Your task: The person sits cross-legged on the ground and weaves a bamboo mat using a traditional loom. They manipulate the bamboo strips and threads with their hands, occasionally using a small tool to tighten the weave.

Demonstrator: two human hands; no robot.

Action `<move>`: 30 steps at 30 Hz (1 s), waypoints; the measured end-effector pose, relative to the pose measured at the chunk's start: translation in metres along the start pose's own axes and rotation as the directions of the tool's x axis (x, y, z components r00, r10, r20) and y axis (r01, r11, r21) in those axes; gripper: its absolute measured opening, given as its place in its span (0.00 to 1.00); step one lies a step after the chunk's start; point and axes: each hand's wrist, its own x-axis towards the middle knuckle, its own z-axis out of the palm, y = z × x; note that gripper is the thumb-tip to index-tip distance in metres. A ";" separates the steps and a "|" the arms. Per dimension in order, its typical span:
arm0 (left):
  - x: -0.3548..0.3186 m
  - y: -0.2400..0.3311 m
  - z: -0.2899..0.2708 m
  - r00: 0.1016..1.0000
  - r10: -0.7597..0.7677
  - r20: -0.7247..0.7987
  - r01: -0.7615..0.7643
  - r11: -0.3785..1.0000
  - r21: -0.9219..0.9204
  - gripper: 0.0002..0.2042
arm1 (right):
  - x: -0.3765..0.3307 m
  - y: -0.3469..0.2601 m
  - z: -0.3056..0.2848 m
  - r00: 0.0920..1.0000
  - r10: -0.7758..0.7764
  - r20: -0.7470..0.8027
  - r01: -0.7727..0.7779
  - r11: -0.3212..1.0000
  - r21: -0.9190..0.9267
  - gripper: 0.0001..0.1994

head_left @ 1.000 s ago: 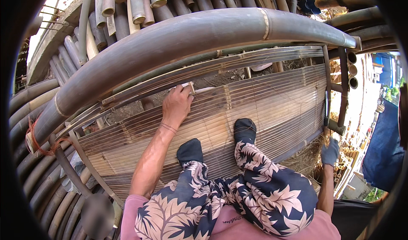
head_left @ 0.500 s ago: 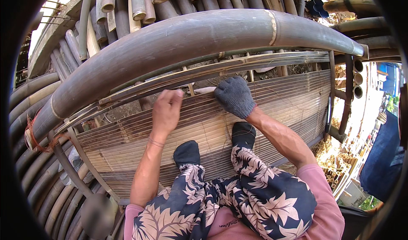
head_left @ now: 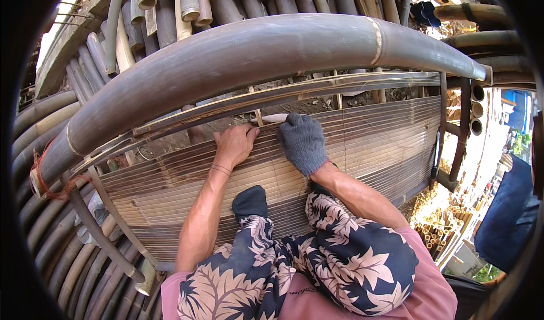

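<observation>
Bamboo [head_left: 238, 51] surrounds the slatted panel [head_left: 385, 150]; left hand [head_left: 234, 145] and right hand [head_left: 304, 144] curl at its edge, grip unclear.

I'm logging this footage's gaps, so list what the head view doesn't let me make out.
Head view: palm of the right hand, hidden by the back of its grey glove.
Head view: much of the right foot, behind the right wrist.
Head view: part of the slatted panel, covered by the patterned trousers.
Head view: outer edge of the blue cloth, lost in the dark rim.
</observation>
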 end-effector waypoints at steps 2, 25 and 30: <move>0.000 0.000 0.002 1.000 -0.011 -0.004 0.011 1.000 -0.020 0.15 | 0.003 0.000 0.007 0.998 -0.006 0.058 0.011 0.997 -0.079 0.14; 0.003 -0.002 0.005 0.999 0.029 -0.015 -0.028 0.999 0.025 0.15 | 0.001 -0.044 -0.055 0.825 0.070 0.560 -0.267 0.922 0.279 0.23; 0.001 -0.003 0.011 0.997 0.012 -0.071 -0.014 1.000 -0.024 0.14 | -0.001 -0.034 -0.067 0.855 0.044 0.517 -0.368 0.753 0.545 0.24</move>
